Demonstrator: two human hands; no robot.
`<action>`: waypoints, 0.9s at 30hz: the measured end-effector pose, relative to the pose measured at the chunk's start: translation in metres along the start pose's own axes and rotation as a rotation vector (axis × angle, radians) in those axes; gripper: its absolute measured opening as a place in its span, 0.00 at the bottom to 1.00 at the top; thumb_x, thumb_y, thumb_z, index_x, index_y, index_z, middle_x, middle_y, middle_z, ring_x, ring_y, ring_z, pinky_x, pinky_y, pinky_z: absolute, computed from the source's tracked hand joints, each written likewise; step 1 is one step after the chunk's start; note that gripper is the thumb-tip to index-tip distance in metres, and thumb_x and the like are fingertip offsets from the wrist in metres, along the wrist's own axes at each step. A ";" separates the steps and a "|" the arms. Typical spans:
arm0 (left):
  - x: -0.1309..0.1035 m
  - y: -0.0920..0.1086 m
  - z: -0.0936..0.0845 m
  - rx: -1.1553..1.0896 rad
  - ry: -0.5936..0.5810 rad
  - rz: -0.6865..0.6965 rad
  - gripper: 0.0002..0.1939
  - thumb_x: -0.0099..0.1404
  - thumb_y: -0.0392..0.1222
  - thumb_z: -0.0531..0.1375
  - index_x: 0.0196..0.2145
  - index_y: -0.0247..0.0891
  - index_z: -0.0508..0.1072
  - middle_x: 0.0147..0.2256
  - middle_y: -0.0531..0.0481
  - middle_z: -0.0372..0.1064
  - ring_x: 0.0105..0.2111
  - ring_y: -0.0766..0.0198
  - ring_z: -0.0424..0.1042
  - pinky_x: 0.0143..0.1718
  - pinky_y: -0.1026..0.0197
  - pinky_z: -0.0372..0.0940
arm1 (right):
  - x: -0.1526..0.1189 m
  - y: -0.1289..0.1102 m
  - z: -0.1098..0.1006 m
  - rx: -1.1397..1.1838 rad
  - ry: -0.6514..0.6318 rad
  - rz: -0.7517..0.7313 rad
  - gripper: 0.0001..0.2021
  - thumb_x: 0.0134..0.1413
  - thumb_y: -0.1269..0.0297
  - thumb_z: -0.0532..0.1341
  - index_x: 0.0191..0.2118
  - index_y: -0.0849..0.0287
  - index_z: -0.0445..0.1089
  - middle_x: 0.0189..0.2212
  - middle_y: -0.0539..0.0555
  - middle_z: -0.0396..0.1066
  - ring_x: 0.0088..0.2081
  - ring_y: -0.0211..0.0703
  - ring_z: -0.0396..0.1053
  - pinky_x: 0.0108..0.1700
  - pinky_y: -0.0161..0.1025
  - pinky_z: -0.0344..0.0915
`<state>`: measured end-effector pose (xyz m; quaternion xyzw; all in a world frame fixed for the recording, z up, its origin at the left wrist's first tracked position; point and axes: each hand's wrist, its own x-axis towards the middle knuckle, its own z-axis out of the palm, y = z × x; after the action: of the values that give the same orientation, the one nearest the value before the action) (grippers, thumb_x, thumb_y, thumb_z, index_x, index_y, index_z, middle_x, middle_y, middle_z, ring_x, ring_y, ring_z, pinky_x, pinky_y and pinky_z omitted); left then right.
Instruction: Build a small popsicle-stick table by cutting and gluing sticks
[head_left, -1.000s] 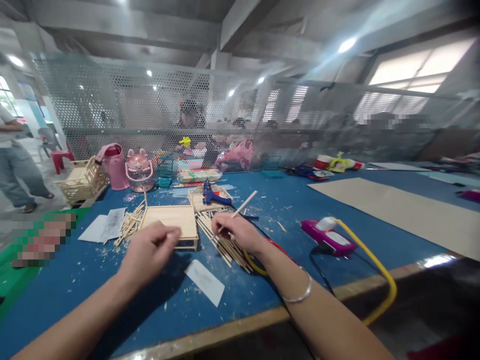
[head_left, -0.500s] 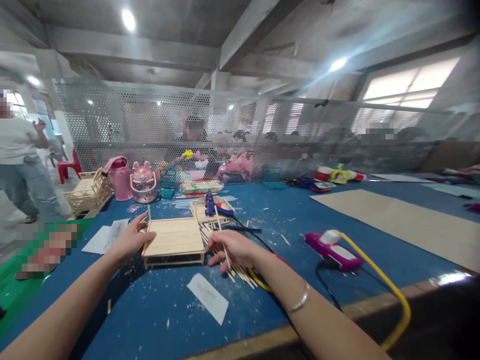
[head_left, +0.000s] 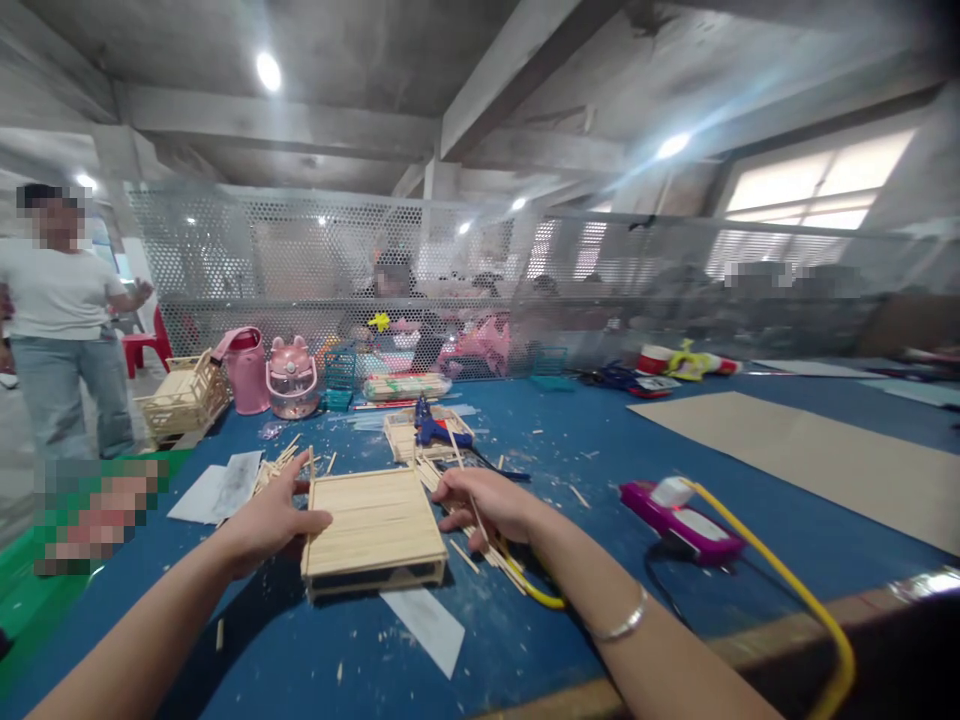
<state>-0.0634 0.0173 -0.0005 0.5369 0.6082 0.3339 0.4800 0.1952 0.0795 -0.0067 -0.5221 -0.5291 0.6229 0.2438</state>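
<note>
Wooden platform (head_left: 375,520) on the blue table (head_left: 555,430) looks fully slatted, with posts (head_left: 310,463) at its far corners but none near, as my left hand (head_left: 266,520) clamps its left edge and my right hand (head_left: 499,505) pinches a thin stick (head_left: 455,450).

Your left hand (head_left: 271,517), right hand (head_left: 491,505) and forearms (head_left: 154,622) are bare, with a narrow, shiny silver bangle (head_left: 624,624) curving round the right forearm.

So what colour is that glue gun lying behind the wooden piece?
The glue gun is mostly dark blue; it shows best in the current head view.
</note>
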 end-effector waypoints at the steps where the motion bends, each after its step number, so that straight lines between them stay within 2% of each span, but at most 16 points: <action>1: 0.001 -0.001 0.000 0.008 0.005 0.007 0.49 0.50 0.45 0.60 0.60 0.44 0.32 0.56 0.35 0.51 0.29 0.66 0.70 0.22 0.67 0.62 | 0.000 -0.001 0.000 0.001 0.022 -0.035 0.08 0.42 0.62 0.55 0.30 0.60 0.61 0.28 0.52 0.65 0.25 0.38 0.68 0.15 0.28 0.57; 3: 0.003 -0.004 -0.003 0.041 0.020 0.016 0.50 0.49 0.48 0.60 0.60 0.43 0.31 0.55 0.35 0.51 0.27 0.67 0.69 0.22 0.67 0.62 | -0.001 -0.005 -0.001 -0.026 0.103 -0.154 0.08 0.46 0.59 0.52 0.30 0.59 0.59 0.25 0.50 0.65 0.18 0.32 0.63 0.14 0.27 0.52; 5: 0.005 -0.004 -0.007 0.109 0.041 0.019 0.50 0.49 0.53 0.59 0.60 0.42 0.32 0.53 0.35 0.54 0.25 0.67 0.68 0.21 0.66 0.60 | -0.002 -0.012 -0.005 -0.098 0.197 -0.298 0.09 0.49 0.57 0.49 0.30 0.58 0.57 0.18 0.46 0.61 0.12 0.28 0.52 0.13 0.28 0.45; 7: 0.006 -0.001 -0.012 0.178 0.096 0.027 0.47 0.51 0.59 0.55 0.60 0.39 0.36 0.51 0.36 0.57 0.24 0.68 0.67 0.19 0.66 0.58 | -0.003 -0.023 -0.011 -0.192 0.287 -0.412 0.08 0.49 0.59 0.49 0.29 0.58 0.55 0.14 0.42 0.55 0.12 0.27 0.44 0.14 0.28 0.42; 10: 0.007 0.009 -0.021 0.162 0.279 0.020 0.41 0.54 0.64 0.46 0.59 0.38 0.43 0.52 0.36 0.57 0.23 0.69 0.64 0.17 0.66 0.54 | -0.004 -0.042 -0.017 -0.306 0.398 -0.507 0.04 0.45 0.66 0.51 0.28 0.57 0.52 0.15 0.41 0.52 0.14 0.29 0.47 0.17 0.29 0.45; 11: 0.007 0.012 -0.024 0.153 0.292 0.013 0.39 0.55 0.65 0.44 0.58 0.38 0.46 0.52 0.37 0.57 0.22 0.69 0.64 0.17 0.66 0.54 | -0.003 -0.048 -0.018 -0.327 0.421 -0.541 0.03 0.45 0.68 0.51 0.28 0.57 0.52 0.15 0.41 0.52 0.15 0.29 0.48 0.18 0.29 0.47; 12: 0.009 0.013 -0.026 0.151 0.244 -0.003 0.38 0.55 0.65 0.43 0.57 0.39 0.49 0.52 0.37 0.57 0.22 0.69 0.64 0.16 0.66 0.53 | -0.003 -0.053 -0.018 -0.325 0.440 -0.580 0.03 0.44 0.69 0.50 0.28 0.57 0.53 0.16 0.42 0.53 0.16 0.30 0.50 0.19 0.29 0.48; 14: 0.012 0.013 -0.030 0.133 0.048 -0.018 0.37 0.54 0.65 0.46 0.56 0.40 0.53 0.50 0.39 0.59 0.23 0.69 0.65 0.17 0.67 0.54 | 0.001 -0.057 -0.015 -0.241 0.456 -0.678 0.02 0.46 0.69 0.49 0.29 0.58 0.54 0.19 0.44 0.57 0.19 0.30 0.54 0.21 0.29 0.52; 16: 0.016 0.010 -0.030 0.121 -0.090 0.013 0.40 0.51 0.60 0.54 0.57 0.41 0.48 0.49 0.40 0.60 0.26 0.69 0.65 0.20 0.67 0.56 | 0.005 -0.054 -0.010 -0.118 0.448 -0.742 0.05 0.49 0.65 0.48 0.34 0.58 0.55 0.21 0.46 0.59 0.20 0.31 0.57 0.22 0.30 0.54; 19: 0.023 0.003 -0.026 0.098 -0.115 0.095 0.46 0.47 0.49 0.62 0.59 0.41 0.43 0.42 0.45 0.63 0.27 0.70 0.64 0.23 0.67 0.58 | 0.014 -0.042 -0.005 -0.132 0.396 -0.735 0.11 0.51 0.58 0.47 0.38 0.58 0.56 0.16 0.43 0.54 0.16 0.31 0.52 0.20 0.30 0.50; 22: 0.032 -0.002 -0.021 0.070 -0.112 0.123 0.47 0.45 0.45 0.63 0.59 0.39 0.43 0.30 0.54 0.63 0.23 0.71 0.60 0.21 0.68 0.54 | 0.021 -0.030 -0.006 -0.238 0.402 -0.708 0.08 0.51 0.59 0.48 0.34 0.58 0.55 0.15 0.41 0.50 0.16 0.32 0.49 0.20 0.30 0.48; 25: 0.039 -0.003 -0.020 0.041 -0.138 0.118 0.49 0.44 0.43 0.63 0.59 0.35 0.42 0.25 0.58 0.60 0.20 0.72 0.58 0.20 0.69 0.52 | 0.025 -0.027 -0.007 -0.323 0.438 -0.736 0.05 0.51 0.63 0.49 0.31 0.58 0.55 0.17 0.43 0.54 0.20 0.33 0.53 0.23 0.30 0.51; 27: 0.040 -0.002 -0.021 0.062 -0.161 0.118 0.50 0.43 0.43 0.64 0.59 0.34 0.42 0.26 0.57 0.62 0.19 0.72 0.58 0.19 0.68 0.52 | 0.025 -0.028 -0.007 -0.396 0.443 -0.809 0.06 0.51 0.63 0.50 0.31 0.59 0.59 0.22 0.46 0.61 0.24 0.35 0.58 0.28 0.32 0.55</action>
<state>-0.0822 0.0580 -0.0049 0.6116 0.5449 0.2983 0.4899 0.1858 0.1125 0.0098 -0.4310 -0.7327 0.2405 0.4685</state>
